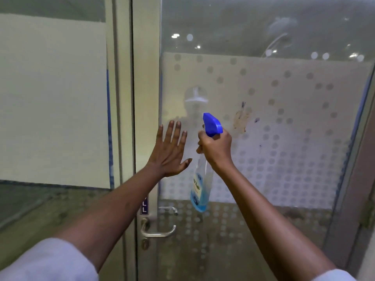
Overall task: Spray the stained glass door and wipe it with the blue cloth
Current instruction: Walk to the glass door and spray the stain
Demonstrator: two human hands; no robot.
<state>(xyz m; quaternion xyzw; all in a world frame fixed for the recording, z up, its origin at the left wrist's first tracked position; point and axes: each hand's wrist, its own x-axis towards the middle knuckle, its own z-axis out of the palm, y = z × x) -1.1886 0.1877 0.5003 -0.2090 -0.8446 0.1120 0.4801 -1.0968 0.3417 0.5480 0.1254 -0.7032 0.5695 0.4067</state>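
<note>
The glass door fills the right half of the view, with a frosted band full of dot patterns. A brownish smear with dark flecks marks the frosted band near the middle. My right hand grips the neck of a clear spray bottle holding blue liquid; its blue trigger head sits just left of the stain. My left hand is flat with fingers spread against the glass near the door's left edge. No blue cloth is in view.
The pale metal door frame runs vertically left of the glass. A metal lever handle and keyhole sit low on the frame. A fixed frosted panel lies to the left. A faint reflection of a person shows in the glass.
</note>
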